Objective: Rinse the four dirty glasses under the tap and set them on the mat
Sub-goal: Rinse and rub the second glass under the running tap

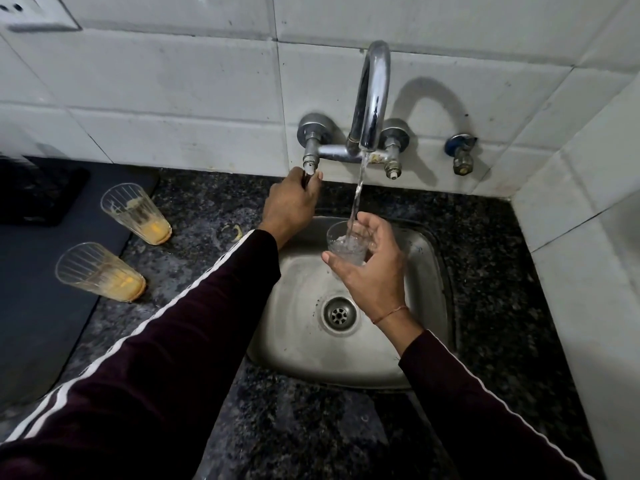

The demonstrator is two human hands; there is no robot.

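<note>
A dark speckled counter [485, 258] meets white wall tiles [173, 84], with a steel sink [298, 341] set in it and a dark mat [41, 306] at left. Two glasses [138, 214] [100, 271] with yellow dregs stand by the mat's edge. Water runs from the tap [372, 98] into a third glass [346, 245] over the sink, right hand [372, 271] fingers wrapped round it. Left hand [292, 207] fingers curl round the tap handle [309, 168]

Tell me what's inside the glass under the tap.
Clear water is pouring from the tap into the glass and pooling inside. The right hand wraps the glass, so its base and any leftover residue there cannot be seen.
</note>
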